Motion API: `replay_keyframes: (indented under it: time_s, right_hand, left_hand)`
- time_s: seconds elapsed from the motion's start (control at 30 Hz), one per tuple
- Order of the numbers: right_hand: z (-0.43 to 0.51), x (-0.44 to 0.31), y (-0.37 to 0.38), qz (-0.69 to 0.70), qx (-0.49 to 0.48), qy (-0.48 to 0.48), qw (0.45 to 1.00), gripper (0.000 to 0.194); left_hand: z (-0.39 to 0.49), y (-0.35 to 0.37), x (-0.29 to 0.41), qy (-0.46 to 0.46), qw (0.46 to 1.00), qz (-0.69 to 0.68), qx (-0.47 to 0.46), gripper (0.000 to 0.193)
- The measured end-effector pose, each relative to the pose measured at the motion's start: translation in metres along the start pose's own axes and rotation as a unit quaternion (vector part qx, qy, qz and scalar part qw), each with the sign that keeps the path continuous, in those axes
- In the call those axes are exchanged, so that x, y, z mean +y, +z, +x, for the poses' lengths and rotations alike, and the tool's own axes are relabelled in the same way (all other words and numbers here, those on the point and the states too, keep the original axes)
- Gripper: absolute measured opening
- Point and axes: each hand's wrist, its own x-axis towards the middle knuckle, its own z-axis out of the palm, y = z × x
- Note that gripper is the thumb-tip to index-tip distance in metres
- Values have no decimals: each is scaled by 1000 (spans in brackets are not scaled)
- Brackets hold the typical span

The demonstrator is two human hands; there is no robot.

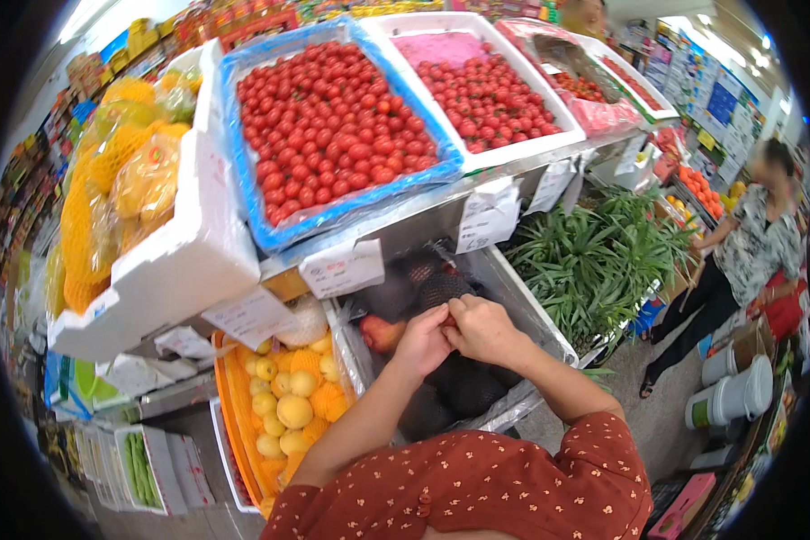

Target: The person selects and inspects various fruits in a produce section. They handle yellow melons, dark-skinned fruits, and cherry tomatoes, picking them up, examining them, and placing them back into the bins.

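My left hand (424, 339) and my right hand (484, 331) meet over a white crate (540, 314) lined with clear plastic. The fingers of both pinch at a black foam fruit net (445, 289), and a bit of red fruit shows between them. How far the net covers that fruit is hidden by my fingers. Left of my left hand lies a bare red-orange fruit (381, 333), possibly a nectarine. Other fruits in black nets (469, 391) fill the crate below my wrists.
Trays of cherry tomatoes (331, 128) stand on the raised shelf ahead, with paper price tags (343, 268) along its edge. An orange basket of yellow fruit (293, 410) adjoins the crate at left, leafy pineapple tops (594, 250) at right. A person (749, 236) stands in the right aisle near white buckets (742, 391).
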Motion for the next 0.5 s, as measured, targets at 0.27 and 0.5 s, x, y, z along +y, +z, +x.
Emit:
replay_keyframes:
  time_s: [0.27,0.5]
  right_hand:
    - [41,-4,-69,28,-32,-43,998,31]
    - [138,-15,-114,75,75,-112,988,24]
  left_hand:
    - [0,-8,0,5,984,-33,176,15]
    - [-2,-13,4,-1,976,-57,210,16]
